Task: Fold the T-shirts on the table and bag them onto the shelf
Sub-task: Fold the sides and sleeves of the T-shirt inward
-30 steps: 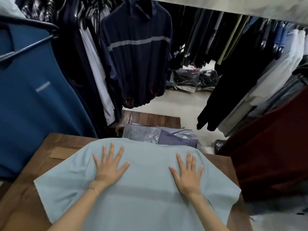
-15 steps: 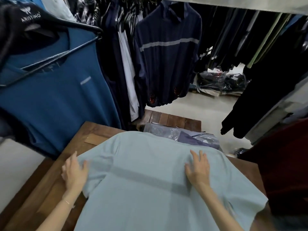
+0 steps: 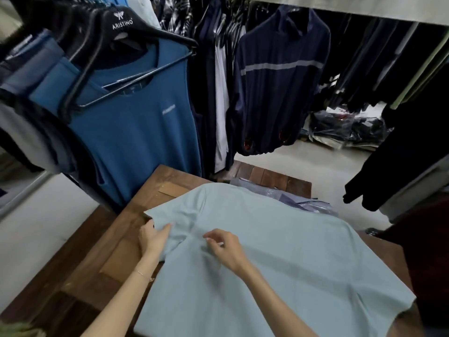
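A pale blue-green T-shirt [image 3: 279, 259] lies spread flat, back up, over the wooden table [image 3: 102, 261]. My left hand [image 3: 153, 238] grips the edge of its left sleeve, thumb on top of the cloth. My right hand [image 3: 224, 248] sits on the shirt just right of that sleeve's seam, its fingers curled and pinching the fabric. The shirt's right sleeve [image 3: 379, 295] lies flat at the table's right side.
Clear plastic bags with folded garments [image 3: 303, 201] lie beyond the shirt's collar end. A blue T-shirt on a black hanger [image 3: 136, 122] hangs close at the left. Dark jackets [image 3: 279, 93] hang behind, dark clothes [image 3: 401, 166] hang right.
Both hands left the flat pressing position and moved left. The left hand took hold of the left sleeve; the right hand crossed over to the sleeve seam and pinched the cloth. The view swung left.
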The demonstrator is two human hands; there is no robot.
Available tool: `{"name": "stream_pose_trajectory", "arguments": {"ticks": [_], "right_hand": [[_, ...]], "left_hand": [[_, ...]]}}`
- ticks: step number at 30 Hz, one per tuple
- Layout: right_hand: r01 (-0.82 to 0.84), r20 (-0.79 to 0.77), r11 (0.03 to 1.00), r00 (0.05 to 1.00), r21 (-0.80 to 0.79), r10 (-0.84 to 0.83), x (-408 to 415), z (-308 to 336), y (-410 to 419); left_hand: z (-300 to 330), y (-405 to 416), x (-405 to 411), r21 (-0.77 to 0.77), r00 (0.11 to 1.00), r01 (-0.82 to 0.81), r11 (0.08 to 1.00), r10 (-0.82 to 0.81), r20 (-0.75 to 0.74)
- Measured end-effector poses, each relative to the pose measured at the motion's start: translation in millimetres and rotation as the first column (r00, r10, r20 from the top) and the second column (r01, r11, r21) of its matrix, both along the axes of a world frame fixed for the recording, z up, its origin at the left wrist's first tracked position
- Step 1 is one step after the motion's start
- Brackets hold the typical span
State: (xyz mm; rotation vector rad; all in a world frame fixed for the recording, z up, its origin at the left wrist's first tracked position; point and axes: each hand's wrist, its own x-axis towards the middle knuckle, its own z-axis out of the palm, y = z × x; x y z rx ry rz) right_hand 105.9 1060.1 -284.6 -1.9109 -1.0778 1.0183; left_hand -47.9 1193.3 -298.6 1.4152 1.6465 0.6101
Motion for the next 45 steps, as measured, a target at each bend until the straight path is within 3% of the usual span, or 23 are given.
{"name": "stream_pose_trajectory", "arguments": {"ticks": [2,6,11,13,16,19,22,26,29,32,35,45], "right_hand": [[0.046,-0.062,0.999,0.997,0.003,-0.045,-9.4,2.4,5.1],[0.217,-0.44,0.97,0.865,-0.106,-0.242,-22.6,11.9,18.9],[0.295,-0.494,0.926,0.784,-0.235,-0.376,-30.1,15.0,27.1],[0.375,-0.485,0.892,0.749,-0.251,-0.451,-34.9,7.8,29.6],[0.45,-0.431,0.855,0.739,-0.257,-0.518,-40.6,-2.0,33.7],[0.471,-0.382,0.847,0.756,-0.245,-0.531,-42.6,-6.3,37.9],[0.491,-0.295,0.844,0.791,-0.215,-0.536,-42.5,-10.9,40.6],[0.531,-0.283,0.818,0.768,-0.221,-0.575,-42.5,-5.0,37.4],[0.581,-0.395,0.779,0.675,-0.236,-0.623,-39.2,3.1,32.0],[0.585,-0.547,0.78,0.588,-0.221,-0.596,-30.5,11.7,24.5],[0.617,-0.594,0.767,0.555,-0.174,-0.582,-19.1,23.4,12.7],[0.767,-0.628,0.637,0.456,-0.082,-0.63,22.1,49.4,-62.4]], "left_hand": [[12.6,-16.6,8.3,0.098,0.993,0.118,0.988,-0.12,0.022],[19.3,-50.4,21.3,0.217,0.925,0.38,0.899,-0.371,-0.084],[11.1,-75.6,9.7,0.23,0.757,0.653,0.721,-0.619,-0.209],[4.3,-82.7,-8.4,0.287,0.767,0.641,0.712,-0.609,-0.201],[-3.8,-92.8,-44.7,0.321,0.878,0.478,0.818,-0.451,-0.158],[-10.2,-104.0,-78.6,0.232,0.934,0.352,0.907,-0.322,-0.154],[-14.0,-113.6,-97.6,0.144,0.917,0.356,0.923,-0.315,-0.246],[-15.6,-128.4,-104.7,0.105,0.817,0.406,0.908,-0.31,-0.486],[-18.4,-138.8,-109.3,0.138,0.795,0.411,0.901,-0.28,-0.538],[-13.7,-146.2,-110.6,0.162,0.808,0.461,0.872,-0.338,-0.483],[-5.2,-156.0,-107.0,0.165,0.829,0.496,0.853,-0.407,-0.384],[16.4,-212.1,-68.4,0.188,0.693,0.715,0.673,-0.648,-0.315]]}}
